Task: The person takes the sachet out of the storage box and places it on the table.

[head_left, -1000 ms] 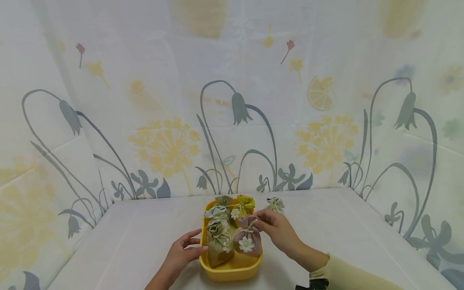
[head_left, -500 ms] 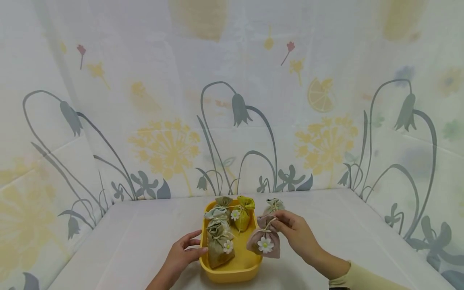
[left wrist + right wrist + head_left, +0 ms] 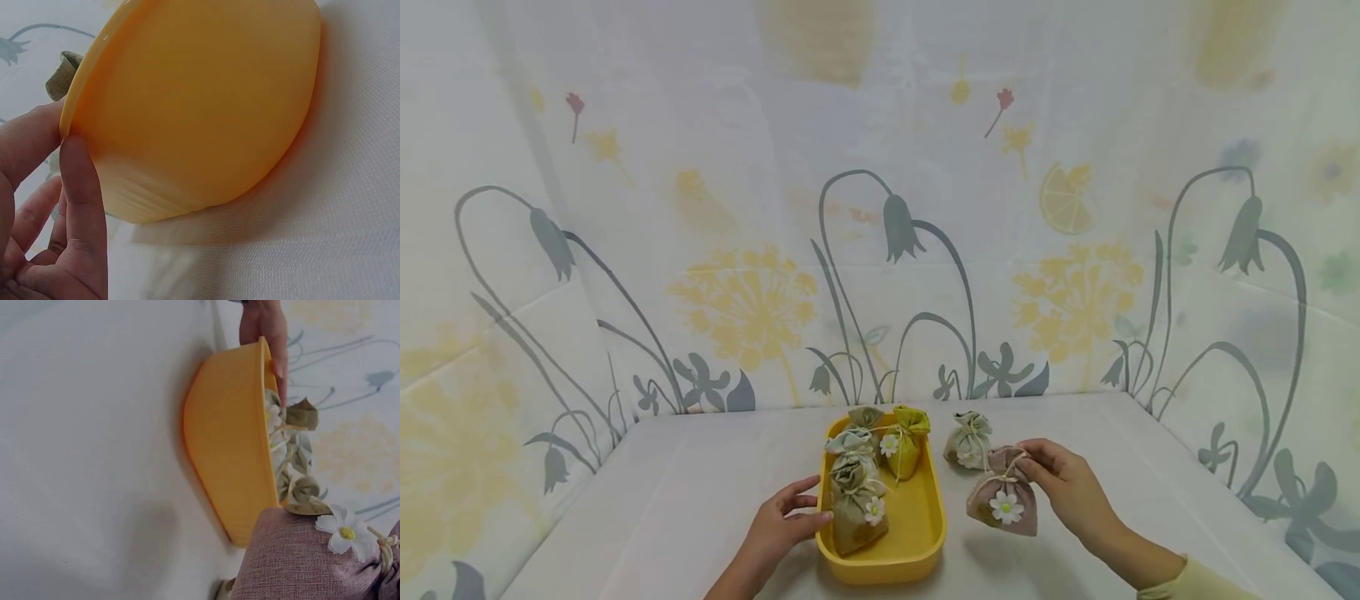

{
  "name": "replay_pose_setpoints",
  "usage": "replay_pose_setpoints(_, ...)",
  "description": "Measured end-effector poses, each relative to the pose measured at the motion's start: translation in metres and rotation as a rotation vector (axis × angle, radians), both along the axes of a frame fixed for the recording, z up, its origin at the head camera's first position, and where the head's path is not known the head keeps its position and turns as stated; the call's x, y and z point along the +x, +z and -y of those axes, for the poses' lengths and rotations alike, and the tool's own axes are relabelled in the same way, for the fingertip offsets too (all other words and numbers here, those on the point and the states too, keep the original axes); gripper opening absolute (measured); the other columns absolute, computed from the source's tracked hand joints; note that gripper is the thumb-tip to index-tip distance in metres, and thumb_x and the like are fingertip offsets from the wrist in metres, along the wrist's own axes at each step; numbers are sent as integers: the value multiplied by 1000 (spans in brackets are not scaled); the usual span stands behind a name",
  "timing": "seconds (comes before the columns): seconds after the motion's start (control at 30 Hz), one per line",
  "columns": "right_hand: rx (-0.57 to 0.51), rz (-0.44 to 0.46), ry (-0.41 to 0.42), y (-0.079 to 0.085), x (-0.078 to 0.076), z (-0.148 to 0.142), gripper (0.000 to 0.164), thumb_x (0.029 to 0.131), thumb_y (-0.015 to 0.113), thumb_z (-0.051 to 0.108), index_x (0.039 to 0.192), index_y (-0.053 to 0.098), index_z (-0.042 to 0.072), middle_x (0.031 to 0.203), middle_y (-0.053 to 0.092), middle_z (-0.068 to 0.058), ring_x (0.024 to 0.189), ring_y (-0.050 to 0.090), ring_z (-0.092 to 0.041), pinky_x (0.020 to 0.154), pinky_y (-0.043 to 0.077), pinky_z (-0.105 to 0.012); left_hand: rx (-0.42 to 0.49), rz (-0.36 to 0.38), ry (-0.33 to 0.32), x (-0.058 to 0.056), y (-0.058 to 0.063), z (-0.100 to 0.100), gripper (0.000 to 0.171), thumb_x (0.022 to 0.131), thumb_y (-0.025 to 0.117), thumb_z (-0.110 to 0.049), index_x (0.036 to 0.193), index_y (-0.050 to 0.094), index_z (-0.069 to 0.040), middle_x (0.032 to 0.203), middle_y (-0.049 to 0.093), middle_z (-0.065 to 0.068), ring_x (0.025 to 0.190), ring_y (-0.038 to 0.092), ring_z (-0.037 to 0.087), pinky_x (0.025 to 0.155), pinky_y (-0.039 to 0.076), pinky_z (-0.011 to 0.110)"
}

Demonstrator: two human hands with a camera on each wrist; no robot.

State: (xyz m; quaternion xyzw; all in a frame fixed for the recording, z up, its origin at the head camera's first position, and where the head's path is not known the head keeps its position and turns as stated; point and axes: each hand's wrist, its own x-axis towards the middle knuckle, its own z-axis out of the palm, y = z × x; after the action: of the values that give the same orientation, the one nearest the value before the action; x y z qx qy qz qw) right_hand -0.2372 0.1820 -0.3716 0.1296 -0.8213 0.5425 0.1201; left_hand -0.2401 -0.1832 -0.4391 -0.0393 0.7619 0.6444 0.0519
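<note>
My right hand (image 3: 1067, 487) pinches a dusky-pink drawstring pouch (image 3: 1006, 500) by its gathered neck, right of the yellow tub (image 3: 880, 571). The pouch hangs upright, a white daisy on its front, its shadow falling on the cloth below. In the right wrist view the pink pouch (image 3: 300, 559) fills the lower right; the right hand is out of sight there. My left hand (image 3: 782, 517) pinches the tub's left rim between thumb and fingers, as the left wrist view of the hand (image 3: 56, 212) confirms. Inside the tub stand olive (image 3: 857, 517), pale blue-green, grey-green and yellow-green (image 3: 910, 450) pouches.
A pale grey-green pouch (image 3: 968, 442) with a flower stands on the white cloth (image 3: 715, 467), right of the tub and behind the pink one. A flower-printed curtain (image 3: 880, 333) hangs at the table's back and sides.
The right hand has lifted the pink pouch out of the tub and carried it right, past the rim. The left hand keeps its grip on the rim.
</note>
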Motion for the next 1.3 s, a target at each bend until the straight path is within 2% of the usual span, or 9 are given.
replay_pose_setpoints(0.2, 19, -26, -43, 0, -11, -14, 20, 94, 53, 4, 108, 58, -10, 99, 64, -15, 82, 57, -1, 71, 51, -18, 4, -10, -4, 1, 1, -1, 77, 73, 80, -27, 135, 45, 1, 107, 57, 14, 83, 61, 18, 74, 55, 36)
replay_pose_setpoints(0.57, 111, -31, -101, -18, -52, -39, 21, 96, 49, 2, 110, 55, -11, 102, 61, -19, 84, 53, 3, 71, 48, -14, 5, -21, -4, 0, 1, -2, 77, 72, 81, -28, 134, 45, 2, 106, 56, 15, 82, 60, 17, 73, 55, 35)
replay_pose_setpoints(0.83, 155, -11, -126, -29, -77, -46, 21, 95, 50, 1, 109, 55, -13, 100, 62, -21, 84, 55, -8, 68, 47, -15, 8, -23, -15, 0, -1, -3, 77, 72, 81, -28, 134, 45, 2, 105, 57, 13, 82, 60, 17, 73, 55, 35)
replay_pose_setpoints(1.03, 150, -12, -123, -28, -91, -42, 21, 95, 48, -1, 109, 54, -14, 100, 61, -22, 90, 56, -19, 68, 46, -14, 14, -29, -15, 2, 1, -2, 77, 73, 80, -27, 134, 44, 3, 106, 56, 14, 82, 60, 17, 74, 55, 35)
replay_pose_setpoints(1.17, 126, 8, -129, -29, -97, -40, 21, 95, 48, 1, 110, 54, -14, 100, 60, -22, 89, 55, -19, 69, 47, -16, 13, -26, -12, 3, 2, -1, 77, 73, 80, -27, 134, 44, 3, 106, 56, 15, 83, 61, 17, 74, 55, 35)
replay_pose_setpoints(1.3, 149, 53, -120, -36, -101, -40, 24, 95, 48, 3, 113, 53, -13, 103, 60, -22, 91, 56, -19, 70, 49, -19, 8, -26, -6, 3, 2, -1, 77, 73, 80, -27, 135, 44, 3, 107, 56, 16, 83, 61, 18, 74, 55, 35)
